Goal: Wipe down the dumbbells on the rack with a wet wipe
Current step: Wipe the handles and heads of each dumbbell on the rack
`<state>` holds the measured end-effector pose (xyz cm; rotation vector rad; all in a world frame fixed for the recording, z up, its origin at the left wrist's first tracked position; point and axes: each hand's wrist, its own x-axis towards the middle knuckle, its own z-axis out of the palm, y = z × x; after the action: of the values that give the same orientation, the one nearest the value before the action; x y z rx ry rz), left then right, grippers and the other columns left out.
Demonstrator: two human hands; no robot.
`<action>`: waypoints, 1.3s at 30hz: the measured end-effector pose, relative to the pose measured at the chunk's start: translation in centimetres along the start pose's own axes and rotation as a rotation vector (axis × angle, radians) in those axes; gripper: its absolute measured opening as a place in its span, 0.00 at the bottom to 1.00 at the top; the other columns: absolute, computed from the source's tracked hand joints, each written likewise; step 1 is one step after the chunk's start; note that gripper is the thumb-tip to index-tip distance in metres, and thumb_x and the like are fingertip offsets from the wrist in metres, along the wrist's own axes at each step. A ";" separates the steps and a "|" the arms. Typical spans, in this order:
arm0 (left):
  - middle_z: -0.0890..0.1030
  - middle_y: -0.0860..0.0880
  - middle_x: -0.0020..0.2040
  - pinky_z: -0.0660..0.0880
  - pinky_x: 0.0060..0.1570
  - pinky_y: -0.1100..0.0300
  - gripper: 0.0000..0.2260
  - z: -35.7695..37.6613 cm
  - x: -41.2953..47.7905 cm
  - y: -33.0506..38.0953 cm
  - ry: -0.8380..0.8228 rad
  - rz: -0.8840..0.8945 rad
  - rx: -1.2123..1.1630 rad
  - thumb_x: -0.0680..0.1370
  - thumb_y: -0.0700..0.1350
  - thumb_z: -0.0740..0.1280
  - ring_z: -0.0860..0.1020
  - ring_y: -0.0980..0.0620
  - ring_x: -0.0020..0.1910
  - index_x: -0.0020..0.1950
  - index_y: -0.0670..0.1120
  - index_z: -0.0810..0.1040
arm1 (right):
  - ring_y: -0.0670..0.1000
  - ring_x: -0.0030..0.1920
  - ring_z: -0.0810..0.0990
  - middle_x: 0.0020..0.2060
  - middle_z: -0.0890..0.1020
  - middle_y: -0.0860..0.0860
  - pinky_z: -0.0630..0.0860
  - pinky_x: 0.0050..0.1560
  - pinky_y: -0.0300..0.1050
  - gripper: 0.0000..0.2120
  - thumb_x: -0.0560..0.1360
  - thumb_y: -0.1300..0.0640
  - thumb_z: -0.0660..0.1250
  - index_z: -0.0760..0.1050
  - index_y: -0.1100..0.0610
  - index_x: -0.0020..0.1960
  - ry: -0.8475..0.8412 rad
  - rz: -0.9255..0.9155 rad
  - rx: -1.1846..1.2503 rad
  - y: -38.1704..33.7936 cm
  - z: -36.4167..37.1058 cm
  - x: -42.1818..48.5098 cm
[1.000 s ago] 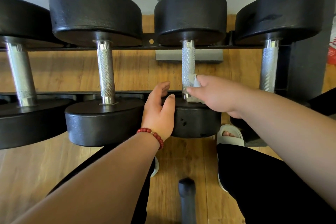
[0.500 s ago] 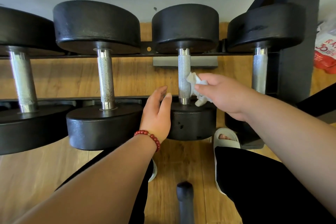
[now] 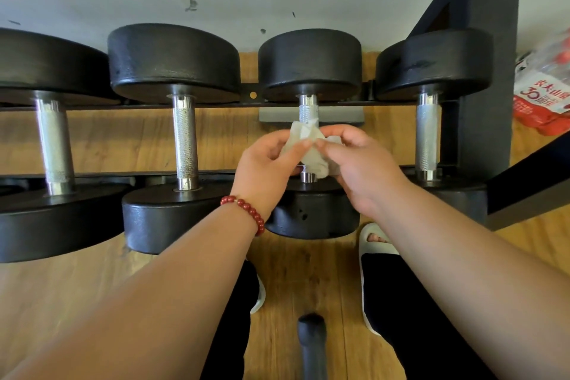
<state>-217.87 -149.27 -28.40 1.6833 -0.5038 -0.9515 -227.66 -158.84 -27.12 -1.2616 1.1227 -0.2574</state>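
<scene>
Several black dumbbells with knurled steel handles lie across the black rack point(image 3: 216, 105). A crumpled white wet wipe point(image 3: 311, 148) is held in front of the handle of the third dumbbell point(image 3: 310, 65). My left hand point(image 3: 265, 170), with a red bead bracelet on the wrist, pinches the wipe's left side. My right hand point(image 3: 364, 170) pinches its right side. Both hands hide most of that dumbbell's handle; only its top and bottom ends show. The second dumbbell point(image 3: 174, 62) lies to the left and the fourth dumbbell point(image 3: 431, 62) to the right.
A large dumbbell point(image 3: 46, 65) fills the far left. The rack's black upright post point(image 3: 487, 102) and slanted brace stand on the right. A red and white plastic package point(image 3: 543, 92) lies beyond them. My feet in white slippers point(image 3: 373, 241) stand on the wooden floor.
My right hand pulled the wipe off the third dumbbell's handle. My left hand rose from the lower weight head and took hold of the wipe too. The camera view shifted back a little.
</scene>
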 end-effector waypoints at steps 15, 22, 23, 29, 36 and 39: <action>0.76 0.51 0.65 0.71 0.48 0.69 0.08 0.4 3.2 0.5 0.508 0.044 0.235 0.80 0.47 0.65 0.76 0.54 0.62 0.42 0.54 0.70 | 0.41 0.54 0.72 0.63 0.74 0.46 0.64 0.44 0.24 0.14 0.80 0.54 0.62 0.71 0.51 0.66 0.180 -0.235 -0.400 3.9 -0.1 0.4; 0.77 0.55 0.40 0.69 0.29 0.75 0.06 1.6 4.1 -1.1 0.171 0.008 0.292 0.80 0.52 0.65 0.75 0.66 0.34 0.45 0.52 0.74 | 0.45 0.63 0.72 0.63 0.74 0.47 0.67 0.55 0.36 0.14 0.81 0.51 0.60 0.71 0.51 0.66 0.199 -0.275 -0.412 4.3 0.3 0.5; 0.78 0.55 0.40 0.69 0.29 0.74 0.08 1.6 4.3 -1.1 0.154 -0.001 0.282 0.80 0.53 0.64 0.75 0.65 0.34 0.45 0.51 0.76 | 0.45 0.63 0.72 0.63 0.74 0.46 0.67 0.55 0.37 0.14 0.81 0.51 0.60 0.71 0.51 0.66 0.202 -0.279 -0.411 4.4 0.3 0.5; 0.79 0.58 0.53 0.69 0.35 0.75 0.15 1.5 5.4 -1.5 0.174 -0.106 0.174 0.78 0.51 0.68 0.76 0.65 0.43 0.63 0.50 0.72 | 0.44 0.62 0.72 0.61 0.75 0.45 0.68 0.57 0.38 0.14 0.81 0.50 0.60 0.72 0.50 0.65 0.198 -0.294 -0.407 4.7 0.2 0.6; 0.77 0.48 0.55 0.75 0.43 0.58 0.25 2.8 6.6 -0.6 -0.096 -0.253 0.377 0.83 0.61 0.48 0.77 0.54 0.45 0.71 0.46 0.66 | 0.43 0.57 0.73 0.53 0.75 0.41 0.69 0.52 0.31 0.13 0.78 0.49 0.63 0.75 0.51 0.61 0.070 -0.348 -0.482 5.9 -1.3 0.2; 0.80 0.45 0.55 0.78 0.55 0.48 0.21 3.0 6.9 -1.2 -0.080 -0.201 0.307 0.82 0.62 0.50 0.81 0.49 0.52 0.62 0.48 0.67 | 0.41 0.51 0.75 0.50 0.77 0.42 0.72 0.49 0.34 0.10 0.77 0.48 0.64 0.78 0.50 0.56 0.082 -0.322 -0.416 6.4 -1.4 0.3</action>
<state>-216.39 -155.72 -32.17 2.0066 -0.5634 -1.1350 -231.17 -157.62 -32.55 -1.8204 1.0720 -0.3281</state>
